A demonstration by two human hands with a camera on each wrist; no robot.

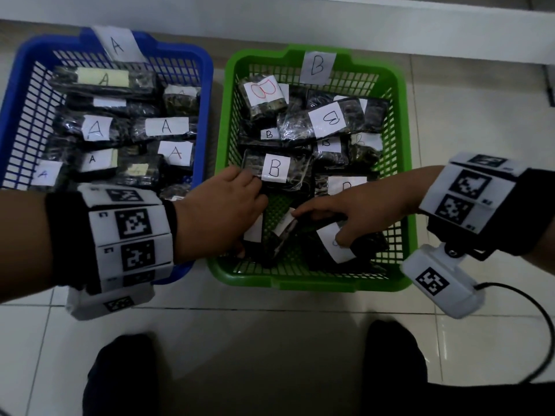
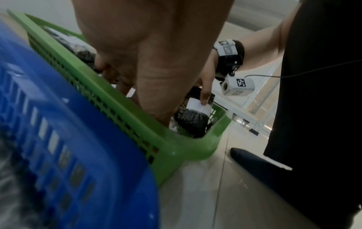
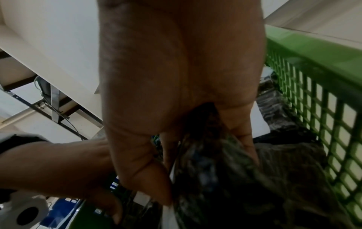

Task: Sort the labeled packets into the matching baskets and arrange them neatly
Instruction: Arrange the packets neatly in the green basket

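Blue basket (image 1: 207, 85) of A packets sits left of both hands. Green basket (image 1: 402, 121) holds the B packets — both hands are down in its near end. Right hand (image 1: 369, 211) grips a dark packet (image 1: 303, 235) between thumb and fingers; left hand (image 1: 219, 214) beside it reaches onto another dark packet — fingers hidden, grip unclear.

Green basket (image 1: 402, 163) and blue basket (image 1: 18, 94): smooth, slightly glossy moulded plastic lattice. Packets (image 1: 327, 120): dark, crinkled, shiny clear plastic film with matt white paper labels (image 1: 316, 67). Floor (image 1: 270, 340): smooth, glossy pale tiles
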